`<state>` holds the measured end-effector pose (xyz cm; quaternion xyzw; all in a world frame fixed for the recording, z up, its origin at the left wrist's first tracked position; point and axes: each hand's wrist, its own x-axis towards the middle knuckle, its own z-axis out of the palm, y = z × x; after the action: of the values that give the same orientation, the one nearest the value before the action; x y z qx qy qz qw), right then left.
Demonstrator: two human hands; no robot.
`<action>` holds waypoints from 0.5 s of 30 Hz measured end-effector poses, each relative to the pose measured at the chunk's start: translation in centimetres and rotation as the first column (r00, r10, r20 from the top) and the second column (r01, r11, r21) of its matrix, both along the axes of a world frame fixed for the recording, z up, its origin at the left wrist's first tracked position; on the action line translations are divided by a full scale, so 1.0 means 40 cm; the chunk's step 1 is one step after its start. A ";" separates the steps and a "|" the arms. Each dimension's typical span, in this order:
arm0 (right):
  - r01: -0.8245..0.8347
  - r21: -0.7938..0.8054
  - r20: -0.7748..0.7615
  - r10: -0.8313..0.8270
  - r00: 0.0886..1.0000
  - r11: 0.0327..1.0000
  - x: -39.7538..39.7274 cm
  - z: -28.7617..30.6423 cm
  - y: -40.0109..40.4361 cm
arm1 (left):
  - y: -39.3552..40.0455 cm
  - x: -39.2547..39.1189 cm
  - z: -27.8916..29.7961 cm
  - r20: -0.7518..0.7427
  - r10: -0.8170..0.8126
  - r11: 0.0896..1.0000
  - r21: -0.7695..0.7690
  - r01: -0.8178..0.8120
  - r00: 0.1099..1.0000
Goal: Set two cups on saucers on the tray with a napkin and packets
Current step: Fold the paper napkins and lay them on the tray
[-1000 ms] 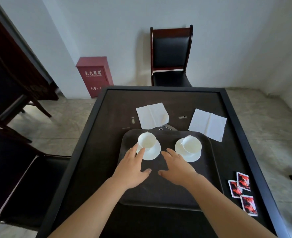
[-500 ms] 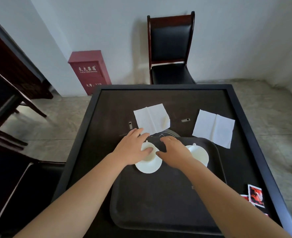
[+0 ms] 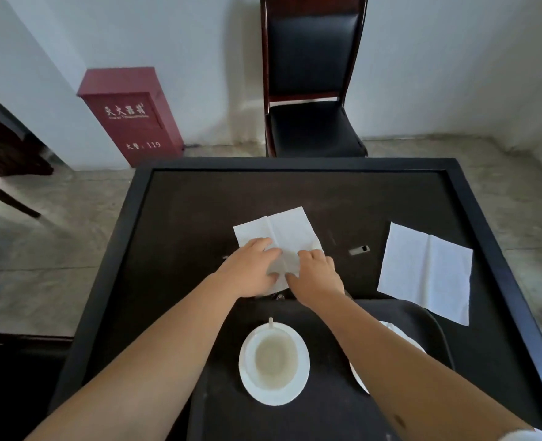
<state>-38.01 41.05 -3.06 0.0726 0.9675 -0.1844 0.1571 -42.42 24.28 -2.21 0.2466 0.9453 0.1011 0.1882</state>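
Both hands, the left hand (image 3: 249, 271) and right hand (image 3: 316, 277), press on a napkin (image 3: 282, 230) beyond the tray (image 3: 416, 313). Bare dark table (image 3: 199, 202) lies open to the left and far side. To the right, a second napkin (image 3: 425, 272) and a small metal piece (image 3: 358, 250) occupy the surface.

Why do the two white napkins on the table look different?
The left napkin has both hands on it, the left hand and the right hand, so its near part is hidden; the right napkin lies untouched and fully in view. The left napkin sits beyond the tray, near the table's middle; the right napkin lies closer to the table's right edge, one corner over the tray rim. Both are white, creased, and still off the tray.
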 end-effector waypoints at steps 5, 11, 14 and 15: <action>-0.018 0.170 -0.143 0.042 0.989 0.985 -0.057 -0.084 0.012 | -0.050 -0.100 -0.081 -0.144 -0.147 0.983 0.092 0.161 0.979; -0.287 0.236 -0.272 0.346 0.898 0.929 -0.173 -0.124 0.074 | -0.093 -0.151 -0.145 -0.286 -0.127 0.968 0.172 0.182 0.950; -0.319 0.201 -0.314 0.369 0.875 0.926 -0.194 -0.141 0.094 | -0.103 -0.155 -0.163 -0.339 -0.069 0.965 0.217 0.149 0.938; -0.315 0.193 -0.330 0.364 0.871 0.929 -0.194 -0.146 0.095 | -0.104 -0.158 -0.166 -0.343 -0.056 0.964 0.225 0.140 0.938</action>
<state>-45.76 44.85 -8.89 -0.1234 0.9874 -0.0992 0.0019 -48.72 20.13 -8.86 0.3285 0.9300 0.1646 -0.0019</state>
